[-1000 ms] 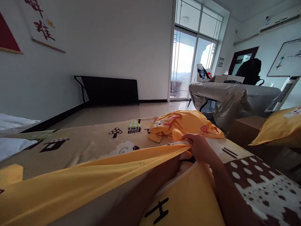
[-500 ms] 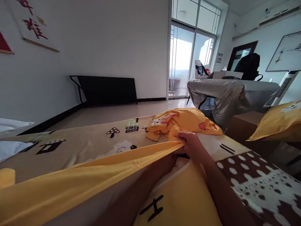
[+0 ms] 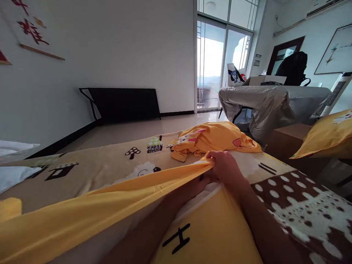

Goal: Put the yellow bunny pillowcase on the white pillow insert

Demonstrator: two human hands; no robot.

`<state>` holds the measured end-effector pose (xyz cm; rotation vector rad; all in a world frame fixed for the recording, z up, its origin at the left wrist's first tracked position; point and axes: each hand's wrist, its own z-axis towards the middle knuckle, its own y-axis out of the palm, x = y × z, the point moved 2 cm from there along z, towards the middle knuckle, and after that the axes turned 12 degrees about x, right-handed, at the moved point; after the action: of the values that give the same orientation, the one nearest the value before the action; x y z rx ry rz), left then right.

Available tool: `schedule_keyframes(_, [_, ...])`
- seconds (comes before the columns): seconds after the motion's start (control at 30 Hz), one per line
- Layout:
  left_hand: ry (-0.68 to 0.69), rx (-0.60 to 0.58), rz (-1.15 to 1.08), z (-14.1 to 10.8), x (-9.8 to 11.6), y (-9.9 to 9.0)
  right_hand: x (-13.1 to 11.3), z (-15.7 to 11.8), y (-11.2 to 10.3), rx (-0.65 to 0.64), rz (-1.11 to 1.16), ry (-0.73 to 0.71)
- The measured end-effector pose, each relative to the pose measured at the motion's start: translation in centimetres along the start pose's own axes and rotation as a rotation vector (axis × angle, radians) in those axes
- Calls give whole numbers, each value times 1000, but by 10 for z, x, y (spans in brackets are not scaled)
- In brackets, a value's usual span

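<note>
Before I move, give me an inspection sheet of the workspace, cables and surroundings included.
Surface: patterned blanket, wrinkled at left.
Job's things: yellow cover, stretched from lower left to the right hand.
Clutter: crumpled orange cloth beyond the right hand; white cloth at left.
Grip: right hand pinches the cover's edge; left hand reaches beneath it, fingers mostly hidden.
Cables: thin cord on the far wall.
Surroundings: glass door, black panel, plastic-covered table bearing a backpack.
</note>
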<state>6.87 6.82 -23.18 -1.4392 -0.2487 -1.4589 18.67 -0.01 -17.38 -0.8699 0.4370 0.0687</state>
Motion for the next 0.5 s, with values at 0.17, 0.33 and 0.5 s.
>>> schedule_keyframes(0.17, [-42,74,-47,1,-2,-1,-1,3,4,84,229,-116])
schedule_keyframes(0.33, [-198,55,-147,3,-9,-2,-3,2,1,58,375,-52])
schedule_keyframes(0.5, [-135,-19,-80,-1,-7,-4,0,2,6,34,499,-35])
